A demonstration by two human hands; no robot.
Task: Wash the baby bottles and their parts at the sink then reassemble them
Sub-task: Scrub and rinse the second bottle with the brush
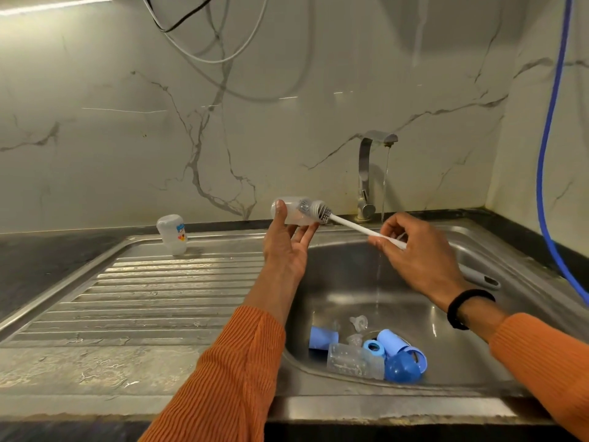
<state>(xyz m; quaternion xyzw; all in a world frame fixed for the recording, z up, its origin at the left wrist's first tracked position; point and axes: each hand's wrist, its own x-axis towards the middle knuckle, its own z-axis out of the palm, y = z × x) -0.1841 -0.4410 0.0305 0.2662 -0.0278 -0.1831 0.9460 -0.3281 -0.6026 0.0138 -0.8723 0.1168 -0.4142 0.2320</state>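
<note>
My left hand (287, 240) holds a clear baby bottle (291, 210) sideways above the sink's left rim. A bottle brush (350, 225) with a white handle has its bristle head in the bottle's mouth; my right hand (417, 253) grips the handle's far end. A second clear bottle (172, 234) with a cartoon print stands upside down at the back of the draining board. Down in the sink basin (366, 282) lie another clear bottle (353, 360), blue caps and rings (401, 354) and clear teats (358, 323).
The tap (366, 177) at the back runs a thin stream of water into the basin. A ribbed steel draining board (153, 298) lies to the left. A grey handle (481, 277) rests on the sink's right rim. A blue hose (546, 154) hangs at the right wall.
</note>
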